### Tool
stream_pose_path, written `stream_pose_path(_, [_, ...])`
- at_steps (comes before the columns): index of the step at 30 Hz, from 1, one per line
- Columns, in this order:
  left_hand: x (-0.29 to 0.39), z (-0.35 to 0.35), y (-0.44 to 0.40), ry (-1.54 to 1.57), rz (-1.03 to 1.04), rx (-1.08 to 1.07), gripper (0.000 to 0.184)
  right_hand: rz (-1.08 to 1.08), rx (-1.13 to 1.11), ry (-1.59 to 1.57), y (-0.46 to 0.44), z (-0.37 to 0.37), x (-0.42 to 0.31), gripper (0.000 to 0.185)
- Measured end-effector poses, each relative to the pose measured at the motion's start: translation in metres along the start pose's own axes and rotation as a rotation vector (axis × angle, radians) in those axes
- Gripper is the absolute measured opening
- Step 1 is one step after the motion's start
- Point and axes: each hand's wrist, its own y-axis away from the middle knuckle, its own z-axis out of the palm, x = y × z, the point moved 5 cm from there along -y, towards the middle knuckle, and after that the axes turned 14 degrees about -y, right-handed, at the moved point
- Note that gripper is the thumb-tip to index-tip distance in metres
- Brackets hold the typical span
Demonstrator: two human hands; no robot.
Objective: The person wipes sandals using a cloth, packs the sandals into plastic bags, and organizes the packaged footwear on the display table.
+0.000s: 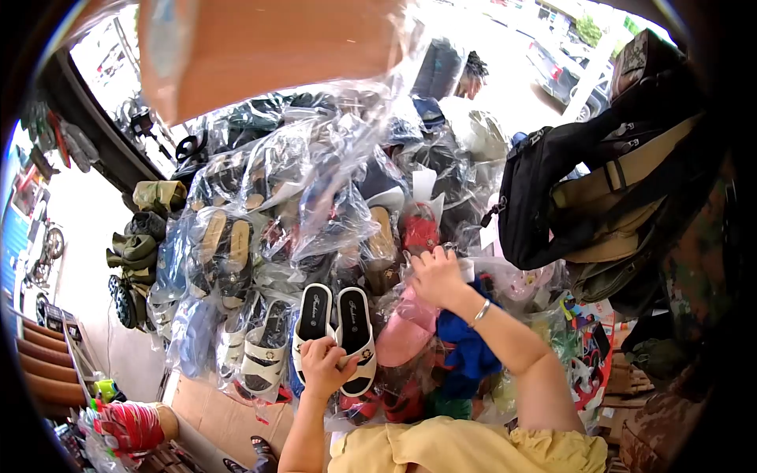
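Note:
My left hand (322, 367) is closed over the straps of a pair of white slide sandals with black insoles (353, 315), its thumb reaching toward the right-hand shoe. My right hand (438, 276), with a bracelet on the wrist, has its fingers curled on the clear plastic bag (465, 268) above a pink slipper (406, 329). The exact grip of its fingertips is partly hidden. Just beyond that hand lies a red shoe (420, 229) in plastic. A blue cloth-like item (465, 355) sits under my right forearm. Beside the white pair is another bagged white sandal (264, 355).
Bagged shoes (225, 244) are piled across the stall. A black and tan backpack (599, 189) hangs at the right. An orange-brown panel (268, 55) hangs overhead, close to the camera. Green shoes (134, 252) line the left edge, and a red string spool (134, 426) stands lower left.

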Motion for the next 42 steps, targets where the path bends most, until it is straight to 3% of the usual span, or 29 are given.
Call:
stream_pose_path(2, [0.0,0.003,0.0,0.005,0.011,0.01,0.03,0.037,-0.079,-0.058,-0.013,-0.007,0.028,0.046])
stream_pose_path(4, [-0.002,0.005,0.003,0.009,-0.004,0.018,0.031,0.362,-0.233,-0.82,-0.047,-0.003,0.068,0.045])
stream_pose_path(6, [0.0,0.004,0.002,0.001,-0.003,0.031,0.032,0.282,0.382,-0.929,-0.085,-0.003,0.113,0.049])
stream_pose_path(8, [0.0,0.005,0.002,0.006,0.001,0.03,0.032,0.416,0.731,-0.954,-0.113,0.008,0.145,0.049])
stream_pose_path(10, [-0.002,0.007,0.003,0.009,-0.009,0.032,0.032,0.338,0.948,-0.848,-0.136,0.021,0.158,0.052])
stream_pose_path(12, [-0.002,0.008,0.004,0.032,-0.011,0.03,0.032,0.498,0.324,-0.978,-0.155,0.048,0.161,0.049])
stream_pose_path(13, [-0.002,0.008,0.005,0.032,-0.014,0.033,0.032,0.572,0.32,-0.985,-0.154,0.048,0.158,0.036])
stream_pose_path(14, [-0.003,0.009,0.005,0.041,-0.016,0.031,0.032,0.566,0.32,-0.983,-0.153,0.043,0.156,0.036])
stream_pose_path(17, [-0.004,0.008,0.004,0.048,-0.024,0.035,0.03,0.314,0.692,-1.046,-0.145,0.008,0.15,0.031])
stream_pose_path(20, [-0.004,0.009,0.004,0.047,-0.015,0.022,0.029,0.139,0.898,-1.157,-0.125,-0.07,0.125,0.026])
stream_pose_path(23, [-0.001,0.003,-0.002,0.025,-0.007,0.047,0.03,-0.037,0.95,-1.36,-0.107,-0.124,0.101,0.014])
stream_pose_path(26, [0.0,0.001,-0.002,0.037,-0.001,0.072,0.028,-0.257,0.902,-1.873,-0.086,-0.165,0.05,0.015])
stream_pose_path(28, [0.002,-0.002,-0.004,0.032,0.001,0.06,0.027,-0.313,0.805,-1.869,-0.071,-0.162,0.032,0.021])
stream_pose_path(30, [-0.001,0.001,0.002,0.047,-0.008,-0.011,0.031,-0.374,0.734,-1.334,-0.036,-0.165,-0.021,0.025])
stream_pose_path(32, [-0.012,0.004,0.006,0.219,-0.086,0.128,0.054,-0.514,0.535,-1.042,-0.009,-0.141,-0.07,0.023])
stream_pose_path(34, [-0.024,-0.003,0.002,0.501,-0.34,0.162,0.091,-0.895,0.58,-0.694,0.023,-0.122,-0.124,0.013])
stream_pose_path(36, [-0.016,-0.014,-0.014,1.09,-0.378,0.242,0.11,-0.993,0.177,-0.48,0.048,-0.102,-0.165,0.02])
stream_pose_path(37, [-0.012,-0.031,-0.022,1.258,-0.439,0.144,0.116,-0.98,0.133,-0.395,0.058,-0.088,-0.178,0.018])
stream_pose_path(40, [-0.018,-0.054,-0.025,1.315,-0.789,0.159,0.083,-0.985,0.14,-0.323,0.08,-0.045,-0.192,0.014])
stream_pose_path(42, [-0.046,-0.032,-0.005,1.292,-0.809,0.131,0.073,-0.943,0.195,-0.272,0.09,-0.034,-0.193,0.014])
